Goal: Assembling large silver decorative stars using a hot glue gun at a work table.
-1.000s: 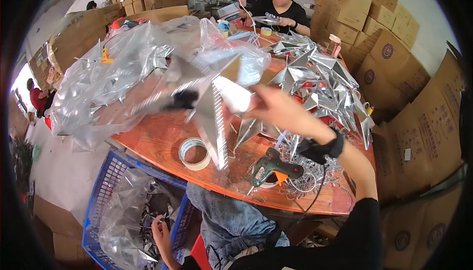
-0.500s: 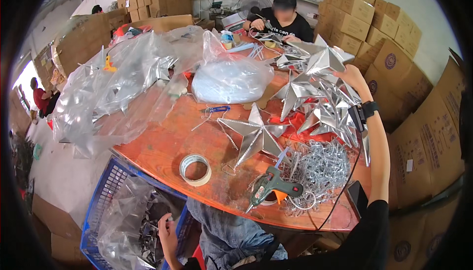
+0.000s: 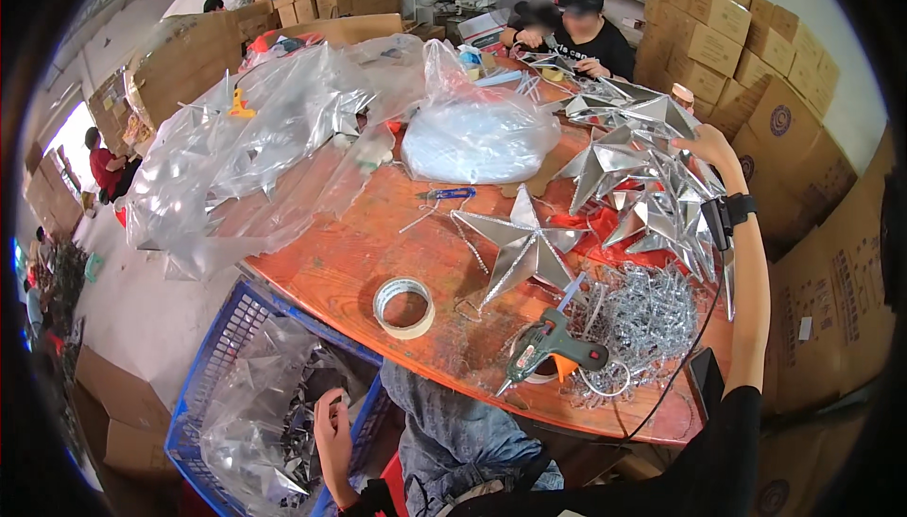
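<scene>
At the far right of the table, my right hand (image 3: 707,147) is closed at the near edge of a silver five-pointed star (image 3: 661,113), which lies tilted on a heap of similar stars (image 3: 652,210). My left hand (image 3: 333,434) hangs low over a blue plastic crate (image 3: 203,366), its fingers curled; whatever they hold is too small to make out. Inside the crate are clear plastic and silver pieces. One star (image 3: 525,245) with glittery edging lies alone on the table, near a green glue gun (image 3: 548,352) and a tangle of silver tinsel (image 3: 652,319).
A roll of tape (image 3: 404,307), blue-handled snips (image 3: 446,193) and a phone (image 3: 705,380) lie on the wooden table (image 3: 321,271). Big clear bags (image 3: 480,139) cover its far left. A cable runs by my right arm. Across sits a co-worker (image 3: 586,40); cartons (image 3: 794,139) stand right.
The view has swung left, so everything sits farther right. The star at my right hand has tipped flatter onto the heap. My left hand stays over the crate, its fingers more curled.
</scene>
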### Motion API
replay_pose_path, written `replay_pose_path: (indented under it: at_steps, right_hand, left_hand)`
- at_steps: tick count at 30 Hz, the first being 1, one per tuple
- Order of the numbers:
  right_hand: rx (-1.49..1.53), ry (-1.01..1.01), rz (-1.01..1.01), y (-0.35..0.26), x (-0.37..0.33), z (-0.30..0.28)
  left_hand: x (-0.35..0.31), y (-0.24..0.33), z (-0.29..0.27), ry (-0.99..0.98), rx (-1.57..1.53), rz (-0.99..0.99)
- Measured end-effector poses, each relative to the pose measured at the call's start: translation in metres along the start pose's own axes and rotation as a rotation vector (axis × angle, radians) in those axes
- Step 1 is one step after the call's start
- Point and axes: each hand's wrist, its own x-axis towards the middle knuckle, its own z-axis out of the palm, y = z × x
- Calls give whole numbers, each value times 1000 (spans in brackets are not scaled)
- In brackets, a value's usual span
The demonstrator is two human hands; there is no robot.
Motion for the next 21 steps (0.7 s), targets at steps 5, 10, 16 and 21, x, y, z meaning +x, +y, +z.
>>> replay_pose_path:
  at_steps: [5, 10, 16, 21]
  right_hand:
    - [53, 367, -94, -40, -29, -8]
    - [200, 524, -229, -84, -96, -27]
    - [436, 236, -171, -145, -223, -21]
    - [524, 111, -109, -113, -236, -4]
  left_hand:
    - [8, 113, 22, -11, -186, 345]
    - [52, 200, 88, -396, 189, 839]
    - [117, 194, 177, -645, 695, 656]
    - [130, 183, 204, -640, 745, 756]
